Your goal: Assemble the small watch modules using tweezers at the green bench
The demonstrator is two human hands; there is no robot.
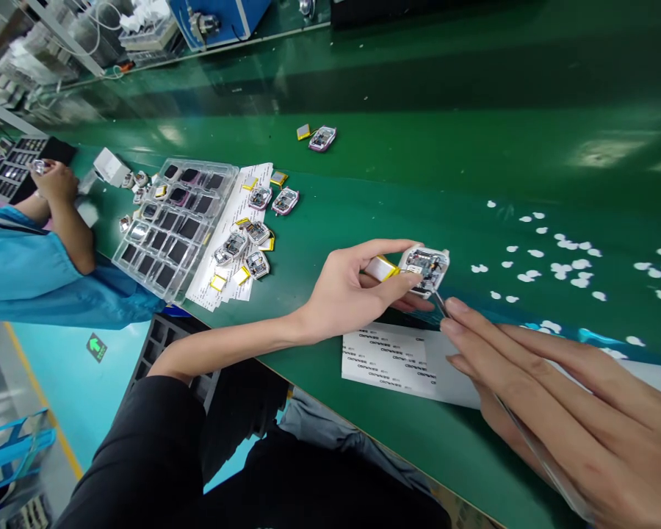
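Note:
My left hand [358, 286] pinches a small white device case [425, 266] with its circuit board showing, and a yellow-taped battery [382, 268] hangs from it under my thumb. My right hand [534, 382] grips thin metal tweezers [439, 303], their tip touching the lower edge of the case. Both hands hover just above a white label sheet [391, 360] on the green table [419, 184].
A clear compartment tray [173, 224] of dark parts lies at the left beside several open cases with batteries [247, 246]. Two more cases [322, 138] lie farther back. White paper bits [562, 268] litter the right. A co-worker's arm in blue [60, 220] rests at far left.

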